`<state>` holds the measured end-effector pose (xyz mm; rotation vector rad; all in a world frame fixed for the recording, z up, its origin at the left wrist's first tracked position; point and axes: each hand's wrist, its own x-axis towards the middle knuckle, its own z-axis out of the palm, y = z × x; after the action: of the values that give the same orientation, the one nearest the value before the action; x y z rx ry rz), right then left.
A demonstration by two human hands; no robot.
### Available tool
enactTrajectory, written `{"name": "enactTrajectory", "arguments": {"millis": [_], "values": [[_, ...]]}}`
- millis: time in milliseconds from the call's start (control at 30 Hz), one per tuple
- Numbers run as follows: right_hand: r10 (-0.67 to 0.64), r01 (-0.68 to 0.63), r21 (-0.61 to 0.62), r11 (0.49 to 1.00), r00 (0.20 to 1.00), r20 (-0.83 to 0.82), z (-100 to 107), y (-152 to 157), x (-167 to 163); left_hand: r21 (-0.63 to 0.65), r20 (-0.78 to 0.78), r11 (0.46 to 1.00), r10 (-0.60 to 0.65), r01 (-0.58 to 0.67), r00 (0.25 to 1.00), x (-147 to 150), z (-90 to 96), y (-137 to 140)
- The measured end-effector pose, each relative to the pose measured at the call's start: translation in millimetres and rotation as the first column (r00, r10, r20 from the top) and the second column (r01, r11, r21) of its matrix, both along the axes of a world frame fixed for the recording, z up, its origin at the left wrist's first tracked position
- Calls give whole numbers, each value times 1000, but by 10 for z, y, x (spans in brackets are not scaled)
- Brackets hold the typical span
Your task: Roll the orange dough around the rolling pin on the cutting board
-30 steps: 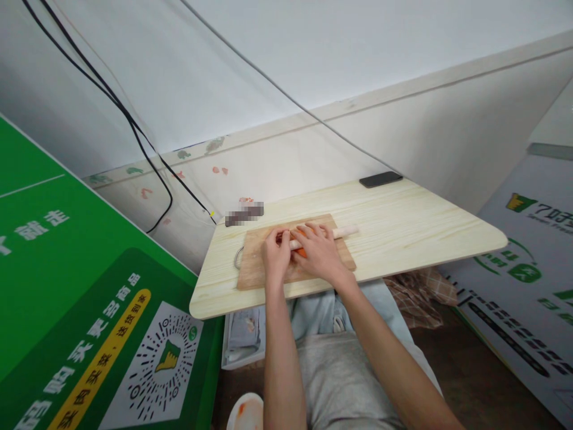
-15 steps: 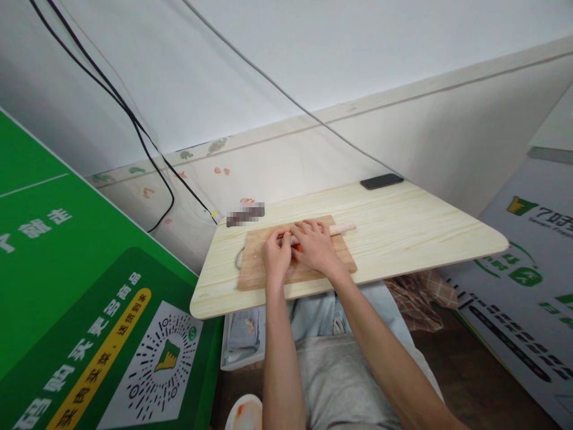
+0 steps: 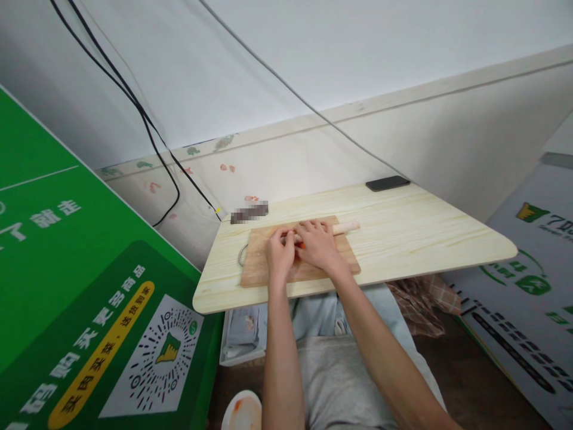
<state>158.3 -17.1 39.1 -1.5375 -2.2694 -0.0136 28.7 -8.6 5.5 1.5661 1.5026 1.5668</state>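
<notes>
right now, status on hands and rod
Left hand curled at left end of wooden rod; right hand laid over it. Orange material partly hidden below, on cutting board. Phone lies apart from board.

Rolling pin (image 3: pixel 349 227) smooth matt wood; cutting board (image 3: pixel 259 266) grained wood; handle (image 3: pixel 240 256) metal; tabletop (image 3: pixel 430 227) smooth wood-grain

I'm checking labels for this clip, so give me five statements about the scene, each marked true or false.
1. The right hand lies over the pale rod. True.
2. The phone lies on the cutting board. False: it lies on the table, near the wall.
3. The left hand is at the pale rod's left end. True.
4. The pale rod's right end is within the cutting board's outline. False: it extends past the right edge.
5. Something orange shows between the hands. True.
</notes>
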Motion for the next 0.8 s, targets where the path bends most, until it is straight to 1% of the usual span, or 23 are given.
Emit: {"name": "enactTrajectory", "arguments": {"millis": [133,300,433,633,700,800], "values": [[2,-2,-2,1000,1000,8,-4,-169,11,-6,7,1000,6,-6,1000,-3,-8,0],[29,-29,-34,999,999,14,-33,-324,59,2,7,1000,4,-4,1000,-2,7,-20],[47,-47,-32,998,999,4,-62,-290,57,9,12,1000,10,-10,1000,-3,2,-9],[14,-13,22,1000,999,-30,-84,-107,-19,20,2,1000,-3,3,1000,-17,-27,19],[15,-14,24,1000,999,-32,-73,-114,-20,19,-4,1000,3,-3,1000,-22,-38,26],[37,-37,-7,999,999,-26,-38,-217,32,13,3,1000,3,-3,1000,-24,-46,30]]}}
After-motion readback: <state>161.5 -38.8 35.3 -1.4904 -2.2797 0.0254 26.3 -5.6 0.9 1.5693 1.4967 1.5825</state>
